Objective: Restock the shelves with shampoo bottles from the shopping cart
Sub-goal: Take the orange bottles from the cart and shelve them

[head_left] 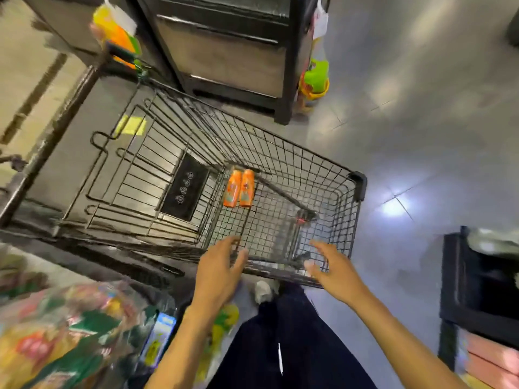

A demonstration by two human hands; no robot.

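both hands empty, fingers spread: left hand (222,272) and right hand (334,269) hover at the near rim of the shopping cart (358,186). two orange shampoo bottles (239,188) lie side by side, touching, on the basket floor. dark shelf unit (224,51) beyond.

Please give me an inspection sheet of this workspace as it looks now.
Surface: grey tiled floor, glare spot at right.
Job's things: two orange bottles lying side by side in the wire cart; nothing else seen in its basket.
Clutter: blurred packaged goods at lower left.
Hands: left hand and right hand open, empty, at the cart's near rim.
Cables: nothing seen.
Surroundings: dark shelf unit beyond the cart; black rack at right.
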